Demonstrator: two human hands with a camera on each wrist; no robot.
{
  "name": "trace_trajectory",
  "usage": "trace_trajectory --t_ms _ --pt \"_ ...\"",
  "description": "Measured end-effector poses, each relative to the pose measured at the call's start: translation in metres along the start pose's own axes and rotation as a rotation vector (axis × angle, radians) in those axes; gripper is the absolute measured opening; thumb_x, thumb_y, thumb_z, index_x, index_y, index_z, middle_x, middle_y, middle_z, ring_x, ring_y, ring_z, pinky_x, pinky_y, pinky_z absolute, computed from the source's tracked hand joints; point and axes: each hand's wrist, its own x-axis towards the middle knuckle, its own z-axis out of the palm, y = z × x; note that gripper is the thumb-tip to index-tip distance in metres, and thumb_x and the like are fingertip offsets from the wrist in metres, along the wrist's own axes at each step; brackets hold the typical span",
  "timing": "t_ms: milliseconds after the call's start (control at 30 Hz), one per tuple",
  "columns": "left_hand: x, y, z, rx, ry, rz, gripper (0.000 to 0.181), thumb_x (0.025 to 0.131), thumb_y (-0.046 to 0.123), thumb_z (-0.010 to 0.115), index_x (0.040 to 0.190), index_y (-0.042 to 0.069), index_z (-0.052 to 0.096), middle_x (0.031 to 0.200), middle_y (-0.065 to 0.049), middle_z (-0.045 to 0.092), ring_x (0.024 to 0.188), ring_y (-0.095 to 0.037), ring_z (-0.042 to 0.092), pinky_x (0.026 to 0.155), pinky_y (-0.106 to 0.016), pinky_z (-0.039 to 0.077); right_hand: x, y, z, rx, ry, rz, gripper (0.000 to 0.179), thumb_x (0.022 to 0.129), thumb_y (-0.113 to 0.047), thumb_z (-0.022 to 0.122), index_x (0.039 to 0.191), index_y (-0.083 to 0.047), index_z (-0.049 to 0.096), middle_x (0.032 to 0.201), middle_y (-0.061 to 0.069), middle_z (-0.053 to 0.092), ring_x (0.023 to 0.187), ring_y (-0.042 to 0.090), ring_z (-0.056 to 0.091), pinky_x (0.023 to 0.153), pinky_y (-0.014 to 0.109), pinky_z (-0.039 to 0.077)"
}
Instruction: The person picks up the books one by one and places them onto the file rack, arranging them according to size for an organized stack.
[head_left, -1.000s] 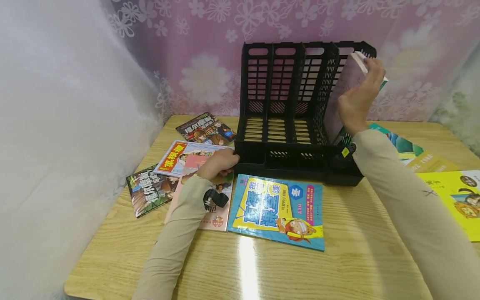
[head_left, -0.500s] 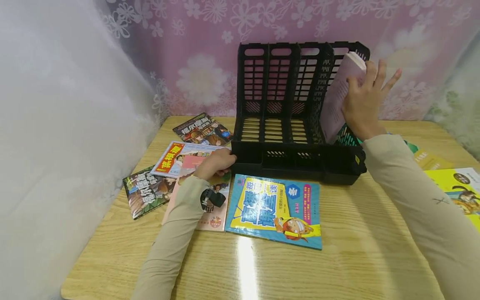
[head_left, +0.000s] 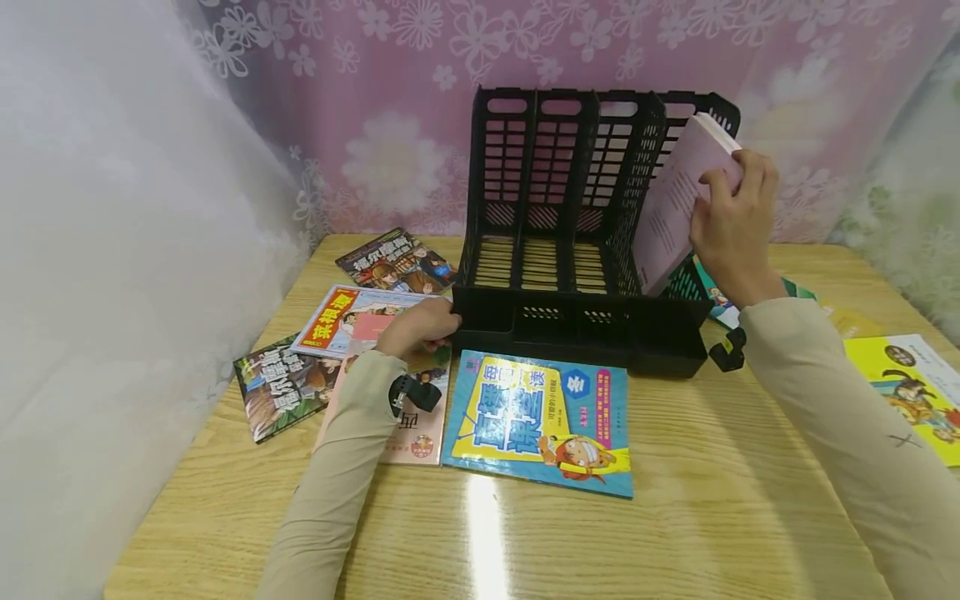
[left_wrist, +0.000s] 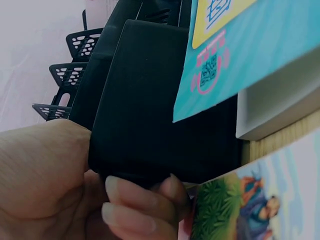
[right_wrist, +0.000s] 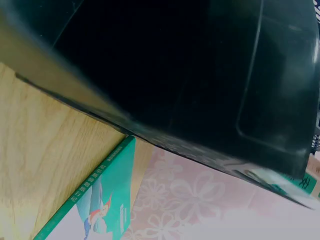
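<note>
Right hand [head_left: 738, 225]: fingers bent over the outer edge of a thick, pale-lilac book with white page edges [head_left: 675, 204], thumb side against the facing cover. So it had hold of the book, fingers only slightly parted. Book sat in the rightmost of four slots in a black plastic lattice-walled rack [head_left: 547, 342], tilted, top leaning right, lower end behind the front ledge. Couldn't tell if its bottom edge touched the slot floor.

Left hand [head_left: 420, 325]: curled round the rack's front-left corner, gripping it. Left wrist view had the fingertips tucked in at the edge of the black front box.

Rack stood on a light wood-grain table [head_left: 570, 542]. Flat just in front of it: a blue glossy book with a yellow panel [head_left: 540, 421]. Left of that, a pale-pink book [head_left: 420, 446], partly under the left forearm and overlapping a blue-and-white book with a red title block [head_left: 333, 321]. Two dark-covered illustrated books nearby, one at the back [head_left: 397, 262], one nearer the table's left edge [head_left: 281, 387].

Right side: a bright-yellow book with a cartoon cover [head_left: 911, 392] lay beyond the sleeve. Right wrist view was mostly dark rack side, plus a green-spined book [right_wrist: 95, 195] lying on the table.
</note>
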Motion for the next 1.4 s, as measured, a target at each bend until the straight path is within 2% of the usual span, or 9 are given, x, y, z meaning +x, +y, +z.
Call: trace_trajectory --t_ms 100,267,400,567,700,967,1200,1300,1400 --pt "0.002 0.000 0.001 -0.029 -0.011 -0.009 0.025 0.102 0.019 0.035 0.091 0.003 0.049 0.064 -0.005 0.049 0.047 -0.012 0.042 0.049 -0.025 0.041 -0.003 0.002 -0.001 0.036 -0.003 0.002 0.021 0.089 -0.001 0.055 0.107 0.010 0.057 0.133 0.028 0.041 0.126 0.042 0.034 0.099 0.053 0.036" --pt "0.002 -0.001 -0.001 -0.028 -0.049 -0.003 0.025 0.102 0.017 0.033 0.109 -0.002 0.048 0.066 -0.005 0.049 0.046 -0.011 0.040 0.048 -0.024 0.039 -0.005 0.001 -0.007 0.075 -0.036 0.037 0.027 0.089 -0.002 0.060 0.113 0.008 0.055 0.136 0.025 0.040 0.122 0.042 0.039 0.089 0.057 0.043" --pt "0.001 0.001 -0.004 -0.011 -0.070 0.020 0.029 0.102 0.015 0.032 0.121 -0.004 0.044 0.066 -0.005 0.049 0.045 -0.010 0.037 0.047 -0.024 0.036 -0.005 -0.001 -0.012 0.099 -0.038 0.063 0.031 0.089 -0.004 0.061 0.117 0.006 0.053 0.136 0.024 0.040 0.125 0.039 0.040 0.093 0.056 0.045" --pt "-0.001 0.003 -0.003 -0.008 -0.077 0.008 0.026 0.102 0.016 0.033 0.109 -0.003 0.048 0.064 -0.004 0.047 0.043 -0.010 0.035 0.047 -0.024 0.035 -0.004 0.002 -0.017 0.194 0.006 -0.011 0.030 0.086 0.002 0.066 0.114 0.008 0.056 0.131 0.026 0.048 0.122 0.039 0.045 0.103 0.047 0.039" --pt "-0.003 0.005 -0.001 0.035 -0.048 -0.022 0.026 0.102 0.018 0.032 0.097 0.000 0.050 0.063 -0.004 0.048 0.043 -0.011 0.036 0.047 -0.025 0.036 -0.004 0.008 -0.018 0.256 -0.027 -0.108 0.037 0.081 0.011 0.069 0.116 0.007 0.057 0.136 0.023 0.048 0.125 0.039 0.046 0.108 0.041 0.036" --pt "-0.005 0.008 0.001 0.096 -0.023 -0.038 0.027 0.102 0.019 0.031 0.093 0.002 0.050 0.061 -0.004 0.048 0.044 -0.013 0.039 0.046 -0.027 0.038 -0.010 0.016 -0.021 0.212 -0.128 -0.120 0.058 0.078 0.011 0.073 0.131 0.002 0.050 0.152 0.015 0.031 0.145 0.026 0.021 0.105 0.049 0.034" --pt "-0.006 0.009 0.002 0.096 -0.015 -0.050 0.028 0.102 0.021 0.032 0.092 0.003 0.050 0.061 -0.004 0.050 0.045 -0.013 0.042 0.048 -0.027 0.040 -0.009 0.013 -0.020 0.144 -0.130 -0.092 0.059 0.081 0.007 0.071 0.135 -0.002 0.048 0.153 0.014 0.031 0.146 0.024 0.019 0.108 0.045 0.031" --pt "-0.006 0.011 0.002 0.084 -0.015 -0.062 0.028 0.102 0.022 0.032 0.098 0.001 0.052 0.062 -0.004 0.050 0.044 -0.013 0.042 0.047 -0.026 0.040 -0.009 0.014 -0.019 0.129 -0.123 -0.084 0.055 0.082 0.006 0.070 0.133 -0.001 0.050 0.153 0.015 0.031 0.145 0.026 0.020 0.109 0.044 0.030" --pt "-0.005 0.011 0.002 0.058 -0.025 -0.067 0.031 0.103 0.022 0.032 0.114 0.000 0.049 0.063 -0.004 0.050 0.045 -0.012 0.042 0.047 -0.025 0.040 -0.009 0.014 -0.019 0.109 -0.085 -0.084 0.050 0.081 0.005 0.072 0.128 0.003 0.053 0.152 0.016 0.034 0.144 0.030 0.024 0.110 0.042 0.028"
